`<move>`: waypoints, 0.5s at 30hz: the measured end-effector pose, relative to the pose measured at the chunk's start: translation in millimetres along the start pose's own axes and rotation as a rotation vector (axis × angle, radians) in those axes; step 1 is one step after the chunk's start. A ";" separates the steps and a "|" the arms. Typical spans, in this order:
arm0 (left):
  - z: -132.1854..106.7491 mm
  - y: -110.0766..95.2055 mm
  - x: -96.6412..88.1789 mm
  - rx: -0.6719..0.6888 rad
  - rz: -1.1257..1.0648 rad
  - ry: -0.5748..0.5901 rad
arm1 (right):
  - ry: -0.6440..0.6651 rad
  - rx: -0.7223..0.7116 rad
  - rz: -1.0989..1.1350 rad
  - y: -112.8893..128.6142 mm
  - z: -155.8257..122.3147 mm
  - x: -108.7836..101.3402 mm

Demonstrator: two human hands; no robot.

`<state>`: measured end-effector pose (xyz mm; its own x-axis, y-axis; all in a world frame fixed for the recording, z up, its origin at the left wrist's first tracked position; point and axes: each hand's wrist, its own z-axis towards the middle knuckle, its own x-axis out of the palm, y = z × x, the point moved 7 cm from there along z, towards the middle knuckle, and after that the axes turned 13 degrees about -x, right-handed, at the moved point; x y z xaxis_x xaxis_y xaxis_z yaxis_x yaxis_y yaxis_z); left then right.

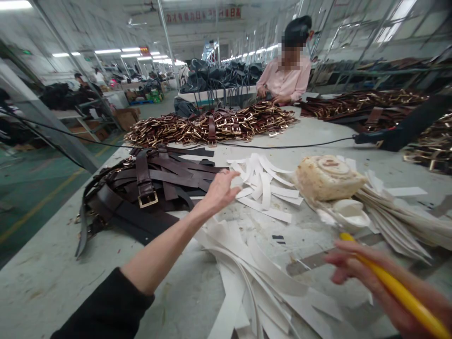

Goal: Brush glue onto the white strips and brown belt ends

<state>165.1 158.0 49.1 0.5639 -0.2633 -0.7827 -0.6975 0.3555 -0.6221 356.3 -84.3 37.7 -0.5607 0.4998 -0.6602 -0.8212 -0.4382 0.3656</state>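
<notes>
My left hand (223, 187) reaches over the table with thumb and fingers apart, beside a small heap of short white strips (263, 186). Whether a fingertip touches a strip I cannot tell. In my right hand (367, 270), blurred by motion, is a yellow-handled brush (395, 287). Its far end points at a small white cup (349, 212), and the bristles are not clear. Behind the cup stands a crusted, cream-coloured container (328, 176). Long white strips (243, 263) fan out below my left hand.
Dark brown belts (151, 179) with gold buckles lie at the left. A long pile of buckled belts (212, 125) runs along the back. More pale strips (399, 221) lie at the right. A black cable (282, 146) crosses the table (169, 287). A person in pink (287, 77) works beyond.
</notes>
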 end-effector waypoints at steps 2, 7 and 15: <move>-24.5 -2.2 26.7 0.026 0.056 0.231 | 0.171 -0.129 0.072 35.1 5.6 40.0; -65.2 8.4 70.7 -0.101 0.019 0.601 | 0.139 -0.186 0.069 51.5 4.9 81.4; -53.1 10.1 76.8 -0.436 -0.519 0.728 | 0.250 -0.576 -0.239 58.2 22.7 62.1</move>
<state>177.8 93.8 -18.2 0.5384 -0.8308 -0.1409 -0.6254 -0.2818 -0.7277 271.3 -61.8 32.8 -0.2719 0.4751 -0.8368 -0.6931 -0.7000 -0.1722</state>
